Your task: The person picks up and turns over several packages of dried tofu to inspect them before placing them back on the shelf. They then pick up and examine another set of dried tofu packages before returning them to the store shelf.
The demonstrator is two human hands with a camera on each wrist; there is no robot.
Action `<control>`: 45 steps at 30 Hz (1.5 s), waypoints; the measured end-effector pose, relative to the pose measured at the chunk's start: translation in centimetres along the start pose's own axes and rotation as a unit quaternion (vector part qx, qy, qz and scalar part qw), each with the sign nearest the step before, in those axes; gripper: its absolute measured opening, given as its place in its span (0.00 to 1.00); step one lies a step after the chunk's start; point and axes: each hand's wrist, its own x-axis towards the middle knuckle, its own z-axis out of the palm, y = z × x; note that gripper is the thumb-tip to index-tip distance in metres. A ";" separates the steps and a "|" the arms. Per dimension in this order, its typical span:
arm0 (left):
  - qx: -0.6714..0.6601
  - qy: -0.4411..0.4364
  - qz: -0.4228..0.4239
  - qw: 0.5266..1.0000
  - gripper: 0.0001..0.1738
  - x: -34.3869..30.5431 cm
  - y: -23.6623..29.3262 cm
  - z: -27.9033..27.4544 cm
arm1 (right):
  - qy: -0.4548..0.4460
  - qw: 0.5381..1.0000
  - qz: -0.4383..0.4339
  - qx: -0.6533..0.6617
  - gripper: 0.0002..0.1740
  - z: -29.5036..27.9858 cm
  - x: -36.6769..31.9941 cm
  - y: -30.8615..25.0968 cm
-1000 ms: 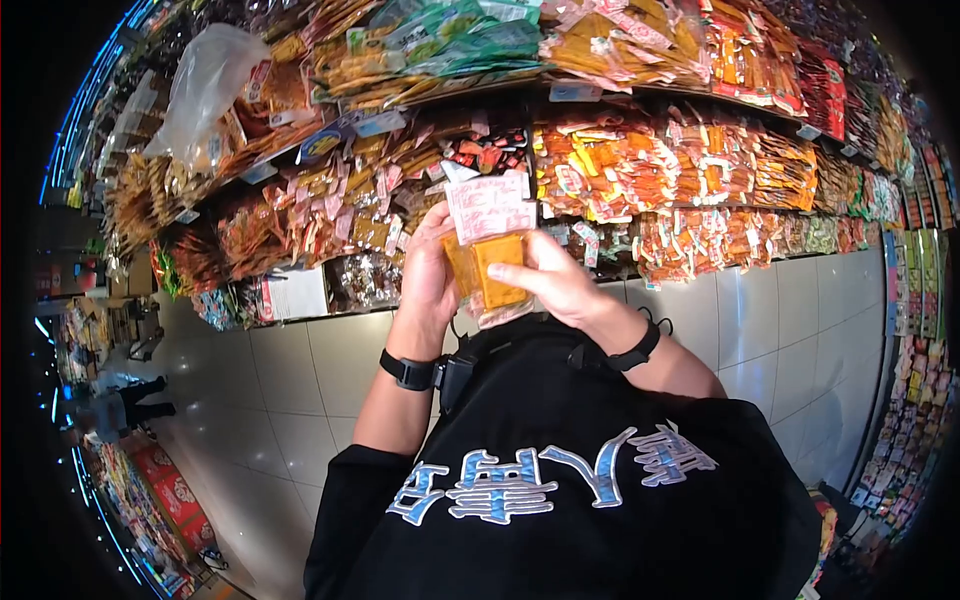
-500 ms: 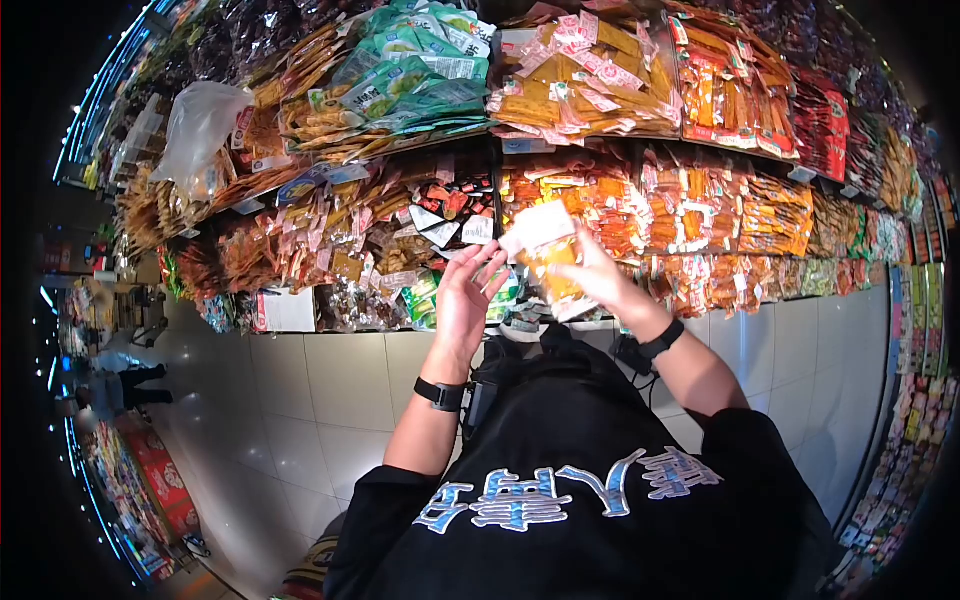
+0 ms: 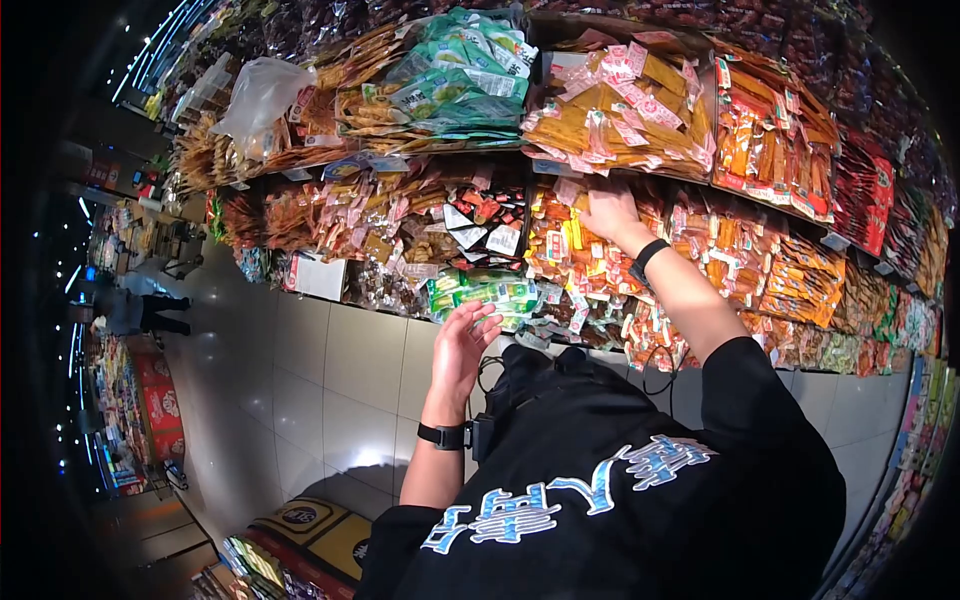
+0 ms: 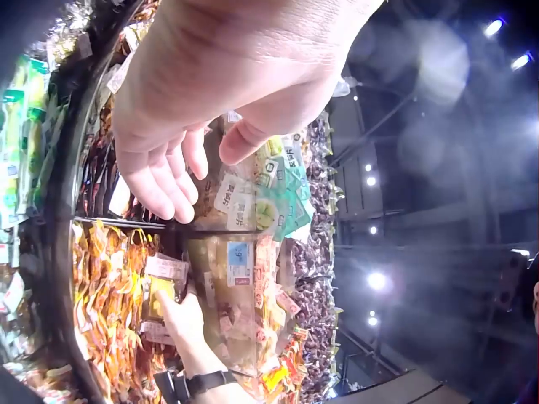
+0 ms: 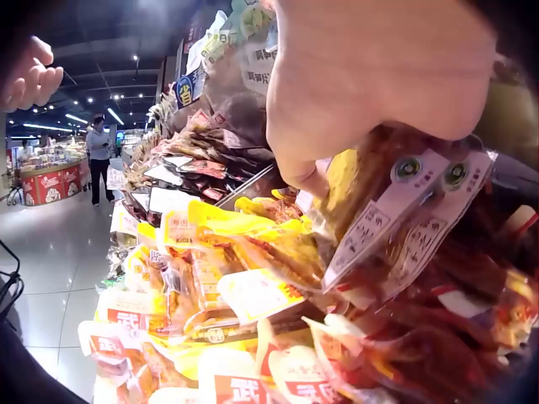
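Note:
My right hand (image 3: 610, 212) reaches into the lower shelf bin and grips clear snack packets (image 5: 396, 223) with yellow-brown contents and pale printed labels. Its thumb and fingers press them from the sides in the right wrist view, just above yellow-and-white snack packets (image 5: 206, 269) heaped in the bin. Nothing is in my left hand (image 3: 462, 352), which hovers in front of the shelf with loosely bent fingers. Close beyond it lie green packets (image 3: 490, 295) on the lowest level.
Teal packets (image 3: 460, 75) and pink-labelled packets (image 3: 640, 100) fill the upper bins. A clear plastic bag (image 3: 262, 100) hangs at the upper left. A price tag (image 4: 240, 261) marks the upper shelf edge. Another person (image 5: 98, 156) stands along the aisle.
My right hand has carried the packets from between both hands forward into the bin. My left hand has let go of them and stays back near my body. The view has shifted.

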 end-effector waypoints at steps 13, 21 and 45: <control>0.018 -0.043 -0.063 0.997 0.15 3.4 -1.2 2.2 | 0.257 0.918 -0.264 0.145 0.13 -4.1 -7.6 1.0; 0.052 -0.136 -0.064 0.987 0.15 6.9 1.0 3.8 | 0.393 0.909 -0.120 0.070 0.17 -16.5 -6.9 4.2; -0.009 -0.178 -0.070 0.982 0.14 9.8 7.1 -1.2 | -0.009 0.963 0.264 -0.061 0.49 -20.2 12.5 4.5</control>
